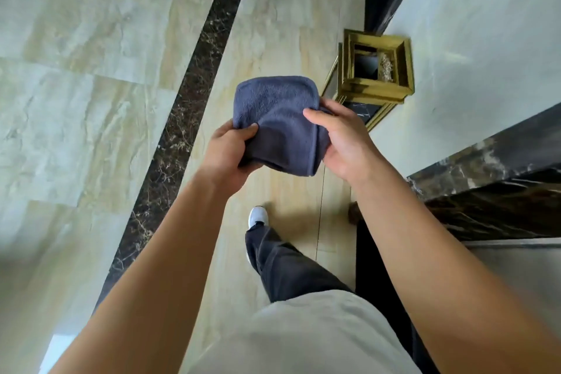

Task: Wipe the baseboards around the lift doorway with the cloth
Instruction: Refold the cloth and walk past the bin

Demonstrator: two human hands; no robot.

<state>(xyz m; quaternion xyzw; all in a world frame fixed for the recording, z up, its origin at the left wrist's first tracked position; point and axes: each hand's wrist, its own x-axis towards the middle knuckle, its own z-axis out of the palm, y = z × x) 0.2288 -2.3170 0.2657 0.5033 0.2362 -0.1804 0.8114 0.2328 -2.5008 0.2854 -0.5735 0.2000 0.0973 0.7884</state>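
A glossy beige marble floor point(91, 70) is stretching left, crossed by a dark veined stone strip point(182, 106). The left hand point(229, 155) and right hand point(349, 146) are both gripping a folded blue-grey terry cloth point(279, 118) held above the floor. A square gold-framed bin point(376, 70) holding pale gravel is standing against the right wall.

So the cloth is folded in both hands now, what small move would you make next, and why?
Probably crouch toward the dark marble baseboard on the right. The grey cloth is held folded between the left hand and right hand, up in the air, touching no surface. The person stands upright mid-step, so the cloth must come down before any wiping can start.
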